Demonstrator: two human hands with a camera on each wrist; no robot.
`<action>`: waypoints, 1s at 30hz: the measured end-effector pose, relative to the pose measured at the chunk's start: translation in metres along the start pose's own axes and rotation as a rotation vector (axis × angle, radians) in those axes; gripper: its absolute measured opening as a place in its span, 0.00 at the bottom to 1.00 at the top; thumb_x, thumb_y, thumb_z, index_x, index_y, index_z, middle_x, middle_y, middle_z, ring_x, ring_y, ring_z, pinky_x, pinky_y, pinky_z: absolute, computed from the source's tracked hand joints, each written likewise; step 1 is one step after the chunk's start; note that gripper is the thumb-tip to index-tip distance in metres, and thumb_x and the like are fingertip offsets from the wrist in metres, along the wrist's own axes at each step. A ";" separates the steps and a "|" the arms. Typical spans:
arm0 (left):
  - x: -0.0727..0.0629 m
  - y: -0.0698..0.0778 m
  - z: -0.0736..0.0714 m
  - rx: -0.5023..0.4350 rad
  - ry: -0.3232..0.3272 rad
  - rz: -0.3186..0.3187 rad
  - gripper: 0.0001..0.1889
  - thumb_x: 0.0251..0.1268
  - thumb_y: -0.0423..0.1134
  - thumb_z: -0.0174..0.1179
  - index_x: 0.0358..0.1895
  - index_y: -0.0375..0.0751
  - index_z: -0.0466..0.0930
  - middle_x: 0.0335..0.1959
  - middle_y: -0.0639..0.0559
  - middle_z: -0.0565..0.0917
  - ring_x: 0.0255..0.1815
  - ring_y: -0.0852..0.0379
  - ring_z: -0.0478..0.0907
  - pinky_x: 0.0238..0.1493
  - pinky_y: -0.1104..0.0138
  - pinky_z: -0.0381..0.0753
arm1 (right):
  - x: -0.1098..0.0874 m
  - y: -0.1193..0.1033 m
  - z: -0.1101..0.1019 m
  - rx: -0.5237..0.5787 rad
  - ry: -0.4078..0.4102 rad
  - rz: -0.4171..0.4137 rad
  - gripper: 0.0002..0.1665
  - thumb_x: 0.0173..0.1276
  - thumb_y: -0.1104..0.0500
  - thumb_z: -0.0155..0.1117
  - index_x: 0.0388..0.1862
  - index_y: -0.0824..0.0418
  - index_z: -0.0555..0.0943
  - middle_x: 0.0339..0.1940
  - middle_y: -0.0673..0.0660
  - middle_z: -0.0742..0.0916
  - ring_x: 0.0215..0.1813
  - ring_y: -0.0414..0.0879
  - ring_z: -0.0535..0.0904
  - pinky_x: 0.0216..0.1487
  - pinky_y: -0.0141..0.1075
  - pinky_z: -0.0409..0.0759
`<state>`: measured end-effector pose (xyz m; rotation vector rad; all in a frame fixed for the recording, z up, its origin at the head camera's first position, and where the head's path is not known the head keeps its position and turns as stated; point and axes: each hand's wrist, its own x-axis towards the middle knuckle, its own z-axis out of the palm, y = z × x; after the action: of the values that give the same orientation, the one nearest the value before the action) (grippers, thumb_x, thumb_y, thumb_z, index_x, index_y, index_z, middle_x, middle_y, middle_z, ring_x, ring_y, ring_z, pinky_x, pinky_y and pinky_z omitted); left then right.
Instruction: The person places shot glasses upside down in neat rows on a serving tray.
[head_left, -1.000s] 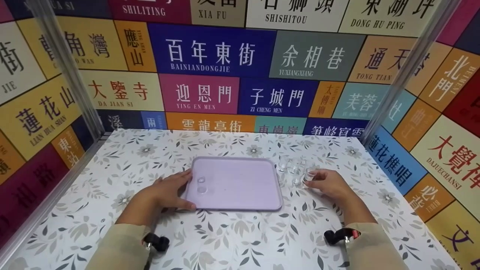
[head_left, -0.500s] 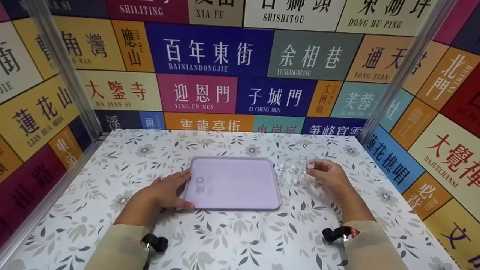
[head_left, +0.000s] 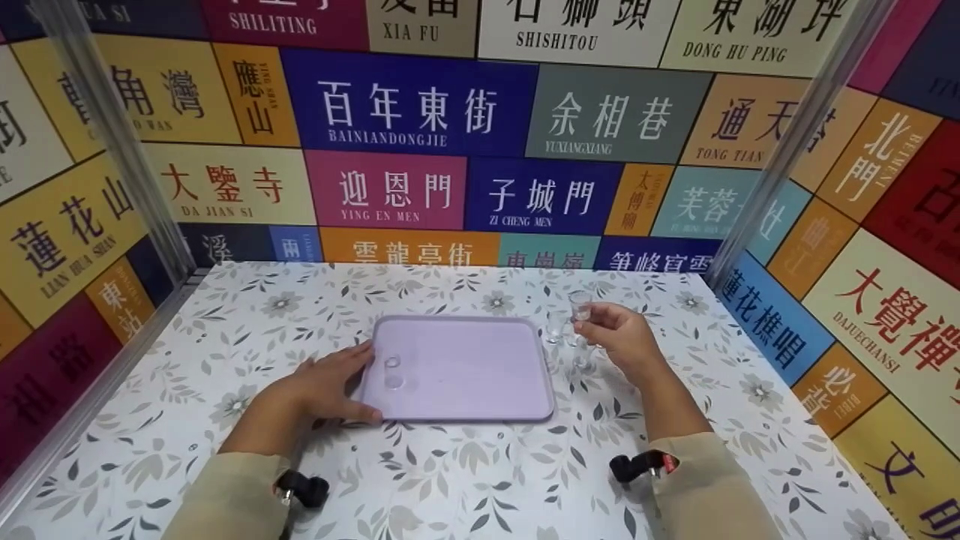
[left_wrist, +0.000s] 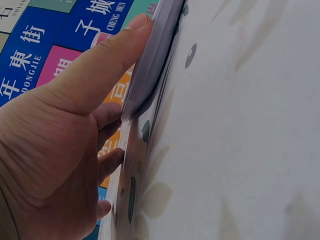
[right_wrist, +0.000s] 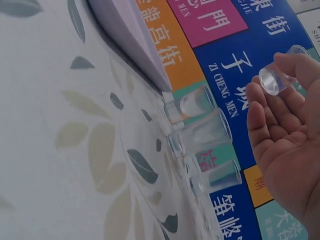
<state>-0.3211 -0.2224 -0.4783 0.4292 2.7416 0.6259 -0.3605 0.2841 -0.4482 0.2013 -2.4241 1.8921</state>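
Glass (head_left: 579,301) is hanging above the standing glasses (head_left: 554,328), right hand (head_left: 622,337) pinching it between thumb and fingers; left hand (head_left: 324,386), loosely spread, is bracing the tray (head_left: 465,367) — a transfer seems to be underway, probably calling for gentle, upright lowering there.

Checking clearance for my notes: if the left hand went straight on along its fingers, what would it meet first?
The lilac tray: the left hand lies at its left edge, seemingly touching. Whether it would push the tray or slide over it is unclear.
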 end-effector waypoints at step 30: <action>-0.001 -0.001 0.000 0.044 0.007 0.015 0.68 0.49 0.77 0.74 0.89 0.53 0.48 0.92 0.56 0.47 0.92 0.38 0.45 0.85 0.25 0.35 | 0.018 -0.034 0.149 0.052 -0.074 -0.151 0.18 0.72 0.49 0.76 0.57 0.53 0.91 0.37 0.49 0.86 0.40 0.43 0.80 0.37 0.29 0.78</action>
<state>-0.3208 -0.2239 -0.4785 0.4591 2.7661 0.5729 -0.3689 0.1301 -0.4493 0.4514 -2.3314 1.9150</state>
